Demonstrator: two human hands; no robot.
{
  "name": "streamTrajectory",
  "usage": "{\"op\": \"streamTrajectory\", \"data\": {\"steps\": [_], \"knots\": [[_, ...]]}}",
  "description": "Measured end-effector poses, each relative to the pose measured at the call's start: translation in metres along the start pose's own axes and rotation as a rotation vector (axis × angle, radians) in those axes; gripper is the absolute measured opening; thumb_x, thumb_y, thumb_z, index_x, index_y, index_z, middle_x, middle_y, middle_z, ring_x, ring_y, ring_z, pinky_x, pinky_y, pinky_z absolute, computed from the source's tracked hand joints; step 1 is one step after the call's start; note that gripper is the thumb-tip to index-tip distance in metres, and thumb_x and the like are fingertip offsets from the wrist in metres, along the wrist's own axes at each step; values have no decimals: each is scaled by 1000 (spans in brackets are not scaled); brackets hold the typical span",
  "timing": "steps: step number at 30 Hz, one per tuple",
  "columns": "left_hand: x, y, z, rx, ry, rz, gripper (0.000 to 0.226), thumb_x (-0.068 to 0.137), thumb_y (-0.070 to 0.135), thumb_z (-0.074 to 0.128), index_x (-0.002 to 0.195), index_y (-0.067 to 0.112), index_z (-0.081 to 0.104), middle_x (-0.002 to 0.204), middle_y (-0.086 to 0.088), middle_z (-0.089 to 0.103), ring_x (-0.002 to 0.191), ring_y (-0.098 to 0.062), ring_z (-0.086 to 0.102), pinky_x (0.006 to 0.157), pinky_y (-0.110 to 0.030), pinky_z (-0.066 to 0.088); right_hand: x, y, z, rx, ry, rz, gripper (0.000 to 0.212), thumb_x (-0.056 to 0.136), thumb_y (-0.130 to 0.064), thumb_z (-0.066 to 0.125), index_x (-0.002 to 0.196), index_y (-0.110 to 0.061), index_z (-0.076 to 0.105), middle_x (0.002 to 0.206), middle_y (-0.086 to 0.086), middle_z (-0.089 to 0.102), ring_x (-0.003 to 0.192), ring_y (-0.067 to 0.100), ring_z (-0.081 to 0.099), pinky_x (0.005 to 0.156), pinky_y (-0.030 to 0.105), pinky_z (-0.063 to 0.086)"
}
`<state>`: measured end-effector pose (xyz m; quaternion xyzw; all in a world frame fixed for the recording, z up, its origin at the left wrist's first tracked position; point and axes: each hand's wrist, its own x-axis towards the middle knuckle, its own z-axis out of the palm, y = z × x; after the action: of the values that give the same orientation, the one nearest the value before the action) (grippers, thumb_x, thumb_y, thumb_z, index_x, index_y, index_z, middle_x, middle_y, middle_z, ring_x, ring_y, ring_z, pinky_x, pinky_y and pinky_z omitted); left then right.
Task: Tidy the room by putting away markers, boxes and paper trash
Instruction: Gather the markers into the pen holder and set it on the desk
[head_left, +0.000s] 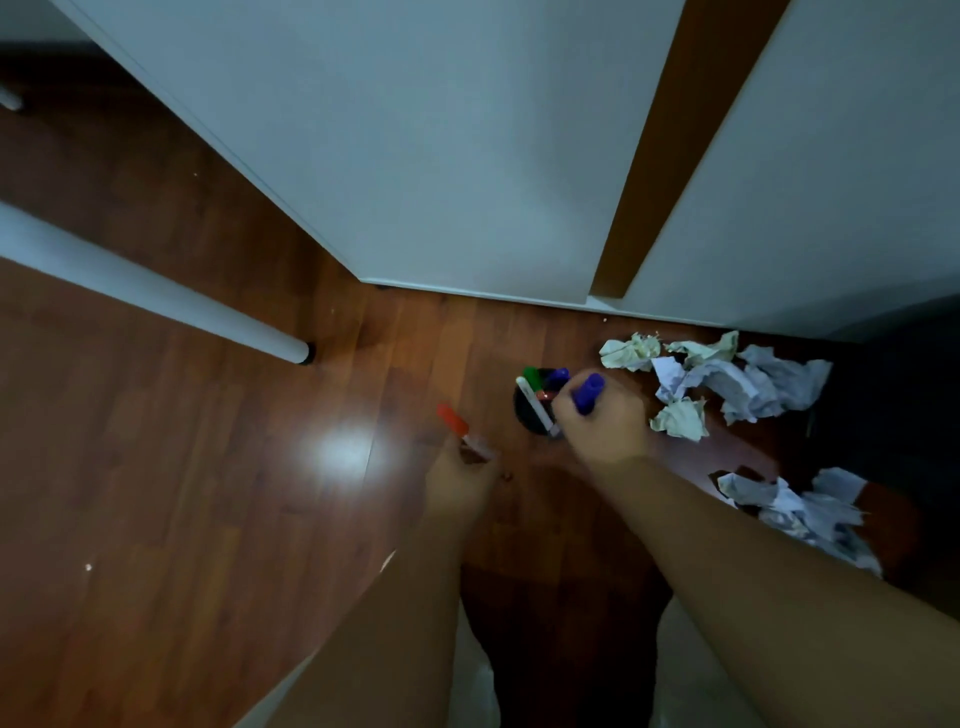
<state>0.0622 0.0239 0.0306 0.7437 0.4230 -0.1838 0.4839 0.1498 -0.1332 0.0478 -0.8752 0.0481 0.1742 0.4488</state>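
Both arms reach down — right hand (602, 421) grips a blue marker (589, 393), left hand (460, 480) a red marker (460, 428).

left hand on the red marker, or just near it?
Touching. In the head view the left hand grips the red marker by its lower end; the red cap sticks up clear of the fingers.
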Motion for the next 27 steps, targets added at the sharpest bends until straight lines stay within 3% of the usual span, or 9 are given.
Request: {"op": "streamTrajectory", "data": {"steps": [4, 9, 11, 14, 16, 21, 23, 25, 27], "knots": [[-4, 41, 3, -124, -5, 218, 19, 76, 18, 77, 80, 25, 60, 77, 3, 68, 79, -17, 68, 73, -35, 56, 26, -21, -13, 162, 112, 98, 8, 85, -22, 59, 80, -27, 56, 75, 0, 64, 78, 21, 63, 77, 34, 51], [0, 57, 13, -97, 46, 330, 20, 75, 4, 75, 84, 15, 62, 85, -1, 71, 85, -15, 68, 67, -21, 52, 30, -12, -8, 121, 71, 146, 14, 88, -27, 63, 96, -25, 51, 86, 3, 62, 85, 23, 63, 81, 39, 54], [4, 60, 15, -63, 54, 340, 17, 76, 6, 75, 86, 13, 63, 85, -2, 72, 83, -13, 69, 67, -22, 53, 32, -4, -4, 24, 7, 147, 15, 87, -31, 64, 95, -27, 52, 87, 3, 63, 87, 24, 63, 81, 40, 55], [12, 59, 17, -38, 61, 321, 17, 76, 6, 75, 88, 12, 65, 84, -2, 72, 82, -14, 69, 73, -27, 56, 36, 1, 2, -49, -109, 133, 22, 87, -31, 65, 107, -23, 57, 94, 0, 61, 87, 18, 59, 74, 26, 45], [15, 56, 18, -19, 68, 312, 16, 75, 7, 75, 88, 13, 67, 82, 0, 72, 81, -13, 69, 74, -27, 56, 36, 6, 6, -56, -133, 82, 29, 86, -28, 67, 113, -20, 59, 103, -1, 62, 92, 15, 58, 78, 21, 39], [20, 49, 22, 51, 20, 243, 21, 77, 16, 75, 93, 25, 66, 78, 19, 63, 75, 7, 59, 67, -11, 44, 29, 22, 5, 4, -90, 51, 33, 90, -24, 59, 123, -20, 58, 100, -4, 65, 93, 15, 61, 81, 27, 46], [19, 47, 23, 16, 2, 191, 30, 81, 19, 75, 108, 25, 65, 91, 21, 63, 83, 9, 58, 75, -10, 45, 30, 26, 4, 44, -19, 148, 35, 92, -24, 54, 127, -20, 53, 103, -3, 62, 98, 18, 60, 83, 30, 46], [21, 44, 26, -49, -11, 80, 53, 85, 24, 72, 135, 19, 54, 122, 6, 62, 111, -7, 58, 96, -27, 49, 34, 32, 6, 88, -3, 317, 39, 94, -26, 52, 133, -19, 50, 119, 3, 60, 111, 22, 57, 91, 29, 42], [24, 45, 28, -107, -66, -58, 70, 89, 24, 64, 151, 16, 32, 147, -5, 46, 132, -21, 46, 108, -37, 41, 40, 35, 8, 151, -94, 463, 46, 96, -34, 49, 139, -19, 46, 139, 6, 52, 127, 24, 49, 106, 35, 37]]}}
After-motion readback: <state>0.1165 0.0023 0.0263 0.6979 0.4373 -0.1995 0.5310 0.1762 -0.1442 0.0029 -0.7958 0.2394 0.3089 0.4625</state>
